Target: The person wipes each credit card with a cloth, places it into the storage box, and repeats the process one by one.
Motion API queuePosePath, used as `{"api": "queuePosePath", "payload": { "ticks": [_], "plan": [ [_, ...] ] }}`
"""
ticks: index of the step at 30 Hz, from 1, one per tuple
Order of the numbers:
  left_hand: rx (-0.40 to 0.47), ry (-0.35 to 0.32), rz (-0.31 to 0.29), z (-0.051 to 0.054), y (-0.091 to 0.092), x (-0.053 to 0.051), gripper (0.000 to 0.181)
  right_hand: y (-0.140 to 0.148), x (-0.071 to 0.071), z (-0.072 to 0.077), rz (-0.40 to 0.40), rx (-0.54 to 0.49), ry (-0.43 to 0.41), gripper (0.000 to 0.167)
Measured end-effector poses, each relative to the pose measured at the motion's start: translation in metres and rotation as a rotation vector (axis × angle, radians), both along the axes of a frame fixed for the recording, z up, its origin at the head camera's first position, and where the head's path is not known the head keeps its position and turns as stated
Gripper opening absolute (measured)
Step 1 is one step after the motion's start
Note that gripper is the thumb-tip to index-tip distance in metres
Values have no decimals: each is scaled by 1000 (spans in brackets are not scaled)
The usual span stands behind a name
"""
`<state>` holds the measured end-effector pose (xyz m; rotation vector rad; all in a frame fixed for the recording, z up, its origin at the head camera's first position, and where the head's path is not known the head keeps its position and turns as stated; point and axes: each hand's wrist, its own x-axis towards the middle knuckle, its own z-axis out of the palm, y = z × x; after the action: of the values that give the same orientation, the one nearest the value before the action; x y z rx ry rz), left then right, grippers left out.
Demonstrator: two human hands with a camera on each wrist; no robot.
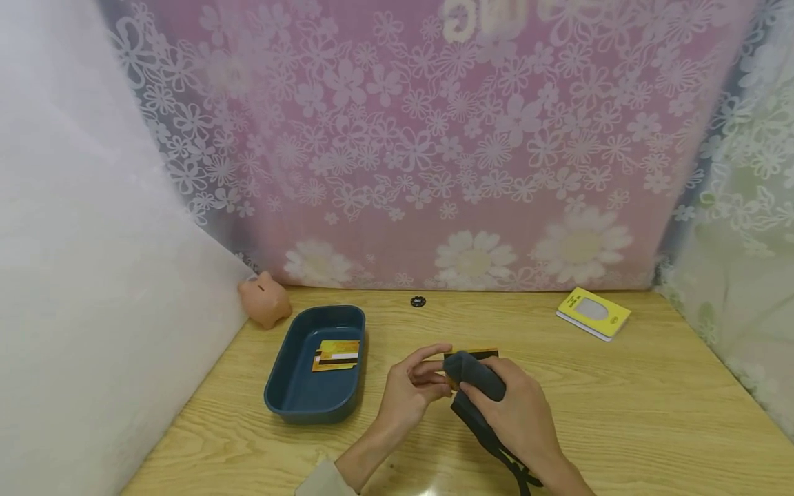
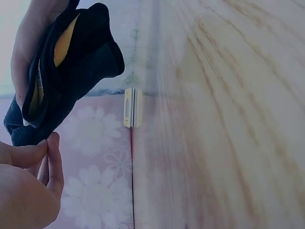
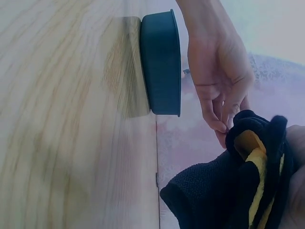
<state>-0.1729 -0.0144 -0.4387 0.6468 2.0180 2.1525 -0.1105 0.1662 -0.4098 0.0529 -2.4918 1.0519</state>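
Observation:
A dark cloth pouch with yellow inside and dark cords trailing below is gripped by my right hand, which holds it tilted above the table. An orange card with a black stripe shows behind the pouch. My left hand is at the pouch's left end. In the left wrist view the thumb and finger of the left hand meet at the pouch's lower edge and pinch it. Orange shows within its opening in the right wrist view; how far the card lies inside is hidden.
Left of the hands stands a blue tray with several yellow cards in it. A piggy bank sits behind it. Farther back lie a black poker chip and a yellow booklet, before a floral curtain.

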Motion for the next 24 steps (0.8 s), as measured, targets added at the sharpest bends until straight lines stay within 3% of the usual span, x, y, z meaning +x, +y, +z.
{"api": "queuePosePath", "payload": {
  "ticks": [12, 24],
  "plan": [
    [-18, 3, 16, -1, -2, 0, 56, 15, -3, -2, -50, -11, 12, 38],
    [-7, -12, 7, -2, -6, 1, 57, 40, -8, -6, -109, -21, 76, 33]
  ]
}}
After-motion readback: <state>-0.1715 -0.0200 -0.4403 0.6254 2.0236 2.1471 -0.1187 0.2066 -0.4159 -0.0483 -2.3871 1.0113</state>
